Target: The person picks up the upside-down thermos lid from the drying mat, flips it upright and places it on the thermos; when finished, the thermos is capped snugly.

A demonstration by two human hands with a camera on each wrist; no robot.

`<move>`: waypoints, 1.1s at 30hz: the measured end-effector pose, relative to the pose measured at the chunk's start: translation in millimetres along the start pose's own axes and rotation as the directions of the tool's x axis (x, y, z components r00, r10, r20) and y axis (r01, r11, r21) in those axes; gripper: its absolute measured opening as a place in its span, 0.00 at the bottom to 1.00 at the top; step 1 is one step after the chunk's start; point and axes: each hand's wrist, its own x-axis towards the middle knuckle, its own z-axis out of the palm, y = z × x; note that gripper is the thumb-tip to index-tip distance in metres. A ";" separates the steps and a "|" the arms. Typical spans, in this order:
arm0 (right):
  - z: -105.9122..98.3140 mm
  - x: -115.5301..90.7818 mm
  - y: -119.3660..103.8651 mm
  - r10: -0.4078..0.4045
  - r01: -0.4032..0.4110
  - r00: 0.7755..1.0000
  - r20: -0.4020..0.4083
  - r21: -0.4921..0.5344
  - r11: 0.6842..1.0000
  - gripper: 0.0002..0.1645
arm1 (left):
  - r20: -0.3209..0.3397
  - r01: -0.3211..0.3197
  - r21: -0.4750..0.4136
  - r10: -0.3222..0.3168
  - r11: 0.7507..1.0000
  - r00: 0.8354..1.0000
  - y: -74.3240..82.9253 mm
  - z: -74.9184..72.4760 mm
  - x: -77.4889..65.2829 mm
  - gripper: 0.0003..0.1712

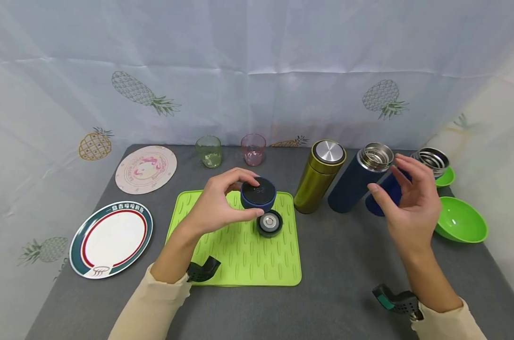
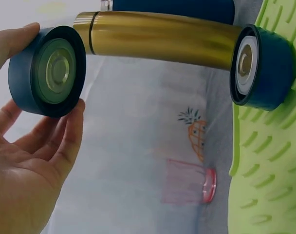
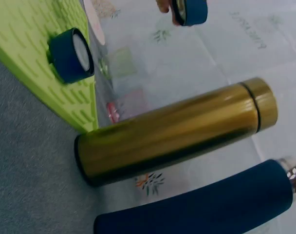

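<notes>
My left hand [image 1: 229,198] pinches a blue bottle lid [image 1: 258,192] between thumb and fingers; its dark top shows lit digits in the head view. In the left wrist view its round inner side faces the camera. Below it, a second lid [image 1: 269,223] lies upside down on the green mat [image 1: 235,257]. On the right, my right hand [image 1: 416,205] is raised with thumb and fingers apart, nothing between them. Its fingertips are right beside the steel neck of an uncapped navy thermos [image 1: 353,182]. Behind that hand stands another uncapped blue thermos [image 1: 431,160], partly hidden.
A capped gold thermos [image 1: 318,177] stands left of the navy one. Green bowls [image 1: 460,219] are at the far right. A green glass [image 1: 209,151] and a pink glass [image 1: 253,149] stand at the back. A rimmed plate [image 1: 114,241] and pink round mat [image 1: 146,170] lie left.
</notes>
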 end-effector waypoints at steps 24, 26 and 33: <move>-11.4 -8.6 61.5 0.521 -0.534 0.844 -0.129 -0.296 0.792 0.56 | 0.036 -0.001 0.080 -0.002 0.997 0.999 -6.2 -0.4 -4.2 0.22; -11.5 -8.6 61.8 0.533 -0.545 0.836 -0.130 -0.310 0.779 0.56 | 0.036 0.002 0.078 -0.005 0.997 0.999 -6.2 -0.6 -4.5 0.22; -11.1 -7.4 58.9 0.566 -0.562 0.812 -0.139 -0.445 0.697 0.57 | 0.033 0.010 0.071 -0.013 0.997 0.999 -7.6 -1.3 -4.3 0.22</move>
